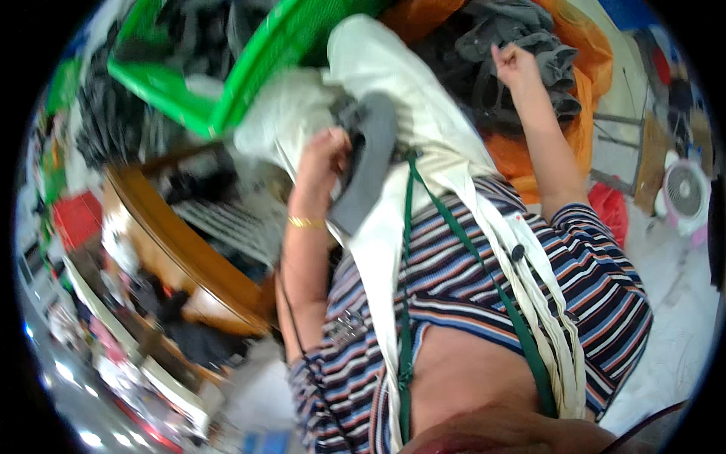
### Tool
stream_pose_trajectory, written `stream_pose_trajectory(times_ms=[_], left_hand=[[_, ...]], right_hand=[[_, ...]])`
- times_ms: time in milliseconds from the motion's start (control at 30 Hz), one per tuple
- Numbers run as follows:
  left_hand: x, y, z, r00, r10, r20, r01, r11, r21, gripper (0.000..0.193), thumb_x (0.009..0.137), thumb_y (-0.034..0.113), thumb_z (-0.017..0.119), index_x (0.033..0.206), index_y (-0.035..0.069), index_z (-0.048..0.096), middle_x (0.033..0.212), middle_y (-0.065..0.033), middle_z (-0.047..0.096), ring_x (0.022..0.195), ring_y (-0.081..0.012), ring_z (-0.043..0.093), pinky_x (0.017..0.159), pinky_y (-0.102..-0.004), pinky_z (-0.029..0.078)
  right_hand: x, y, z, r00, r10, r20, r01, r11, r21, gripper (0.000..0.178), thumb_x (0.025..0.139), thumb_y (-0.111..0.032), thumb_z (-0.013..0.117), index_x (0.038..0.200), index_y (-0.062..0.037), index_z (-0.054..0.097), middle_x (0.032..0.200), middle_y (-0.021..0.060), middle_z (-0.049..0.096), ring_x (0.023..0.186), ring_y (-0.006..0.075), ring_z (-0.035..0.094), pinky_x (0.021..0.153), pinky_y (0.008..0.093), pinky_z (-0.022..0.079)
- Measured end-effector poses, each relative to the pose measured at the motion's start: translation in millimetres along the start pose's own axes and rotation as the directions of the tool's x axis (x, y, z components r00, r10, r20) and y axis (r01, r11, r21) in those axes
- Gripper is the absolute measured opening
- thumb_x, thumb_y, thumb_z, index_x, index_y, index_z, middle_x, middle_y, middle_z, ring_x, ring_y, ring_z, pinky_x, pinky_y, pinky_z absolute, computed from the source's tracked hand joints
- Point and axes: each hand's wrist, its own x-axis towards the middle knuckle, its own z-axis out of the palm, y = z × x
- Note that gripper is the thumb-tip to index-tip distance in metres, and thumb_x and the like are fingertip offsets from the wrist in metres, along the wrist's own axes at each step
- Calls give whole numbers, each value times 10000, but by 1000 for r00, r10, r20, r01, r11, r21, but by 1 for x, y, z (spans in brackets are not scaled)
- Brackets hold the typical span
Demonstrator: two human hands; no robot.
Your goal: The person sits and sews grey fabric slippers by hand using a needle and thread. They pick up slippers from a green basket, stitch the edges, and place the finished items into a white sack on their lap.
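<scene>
My left hand [329, 155], with a gold bracelet at the wrist, is closed on the edge of a curved grey fabric piece [370, 163] that looks like a shoe upper. The piece lies against my lap, over the cream apron [408, 91]. To the right, my right hand [518, 66] is raised over a heap of similar dark grey pieces [544, 38]. Its fingers are curled in, one digit sticks out, and nothing shows in them. An orange bag [586, 72] surrounds the heap.
A green plastic basket [170, 94] with dark pieces stands at the far left. Nearer on the left is a wooden-edged bench or table [170, 250]. A red crate [77, 219] lies beyond it. A white fan [684, 189] stands on the right.
</scene>
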Motion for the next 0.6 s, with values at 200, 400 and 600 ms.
stream_pose_trajectory(times_ms=[200,400,600], left_hand=[[21,-28,1,908,396,-140,-264,798,541,302,830,163,772,683,77,522,674,34,493,617,-58,412,560,-232,342],[28,-8,6,893,426,-142,-324,830,453,444,776,62,799,583,112,402,653,37,476,593,-48,381,545,-212,329],[37,-16,7,833,530,-157,-398,773,495,339,748,4,791,758,90,464,693,47,452,606,-46,376,553,-205,342]], right_hand=[[-5,26,-17,996,79,-35,-76,992,100,172,879,-40,560,712,-46,523,629,73,473,540,220,499,779,527,572],[-37,6,12,987,96,130,-107,992,74,207,966,-114,536,766,-66,511,652,22,477,549,145,475,801,441,590],[-63,-23,14,962,86,260,-100,994,40,129,957,-114,560,838,-70,539,666,-5,510,578,113,515,746,417,600]])
